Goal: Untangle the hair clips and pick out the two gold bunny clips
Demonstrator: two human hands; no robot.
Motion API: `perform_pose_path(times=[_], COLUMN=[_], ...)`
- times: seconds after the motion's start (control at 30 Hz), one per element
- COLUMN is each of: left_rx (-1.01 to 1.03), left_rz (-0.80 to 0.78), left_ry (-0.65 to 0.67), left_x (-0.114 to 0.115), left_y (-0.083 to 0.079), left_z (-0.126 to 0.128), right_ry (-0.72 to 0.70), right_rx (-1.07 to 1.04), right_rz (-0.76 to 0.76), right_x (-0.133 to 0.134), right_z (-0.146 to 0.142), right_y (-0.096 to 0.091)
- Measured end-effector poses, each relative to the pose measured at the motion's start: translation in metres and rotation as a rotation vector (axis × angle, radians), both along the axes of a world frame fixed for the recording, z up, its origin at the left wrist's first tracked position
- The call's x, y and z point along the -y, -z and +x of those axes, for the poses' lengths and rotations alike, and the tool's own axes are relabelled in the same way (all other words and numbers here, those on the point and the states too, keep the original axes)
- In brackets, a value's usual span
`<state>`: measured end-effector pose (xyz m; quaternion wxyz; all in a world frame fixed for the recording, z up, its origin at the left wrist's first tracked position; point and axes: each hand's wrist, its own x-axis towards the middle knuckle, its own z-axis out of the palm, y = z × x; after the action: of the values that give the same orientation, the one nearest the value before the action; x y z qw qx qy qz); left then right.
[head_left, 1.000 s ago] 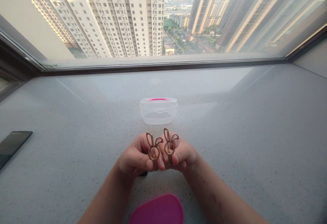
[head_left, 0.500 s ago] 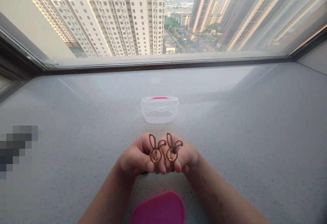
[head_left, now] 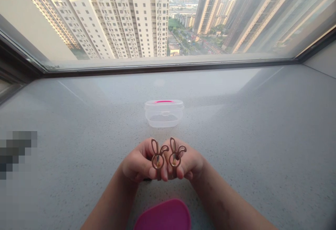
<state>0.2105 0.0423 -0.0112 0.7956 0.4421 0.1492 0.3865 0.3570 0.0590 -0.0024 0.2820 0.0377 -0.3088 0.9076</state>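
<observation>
Two bronze-coloured rabbit-shaped clips are held side by side, upright, each an open outline of a round head with two looped ears. My left hand is closed on the left rabbit clip, thumb against its lower stem. In the fingers of my right hand is the right rabbit clip, pinched the same way. Both hands touch at the middle, and the backs of the clips are hidden by fingers. Beyond them stands a clear plastic box with a pink handle on its lid, which is on.
A magenta rounded object lies between my forearms at the lower edge, partly cut off. Speckled grey sill surrounds everything, up to the window frame. A blurred-out dark shape is at far left. Something small and dark shows below my left hand.
Both hands and clips have shifted very slightly left and down in view. The grip on each clip stays the same; the box has not visibly moved on the sill.
</observation>
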Motion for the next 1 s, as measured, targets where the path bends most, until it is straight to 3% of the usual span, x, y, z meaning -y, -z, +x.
perform_pose_path(times=[0.23, 0.47, 0.8, 1.0], left_rx=[0.049, 0.033, 0.155, 0.137], left_rz=[-0.109, -0.121, -0.147, -0.126], left_ry=[0.051, 0.023, 0.093, 0.116], left_x=[0.001, 0.0, -0.003, -0.004], left_y=[0.003, -0.002, -0.016, -0.015], left_z=[-0.002, 0.0, 0.009, 0.007], right_ry=[0.002, 0.019, 0.016, 0.016], right_rx=[0.037, 0.081, 0.073, 0.098], right_rz=[-0.017, -0.006, 0.031, 0.034], right_x=[0.0, 0.001, 0.0, 0.0], right_z=[-0.002, -0.001, 0.0, 0.001], right_y=[0.001, 0.004, 0.006, 0.005])
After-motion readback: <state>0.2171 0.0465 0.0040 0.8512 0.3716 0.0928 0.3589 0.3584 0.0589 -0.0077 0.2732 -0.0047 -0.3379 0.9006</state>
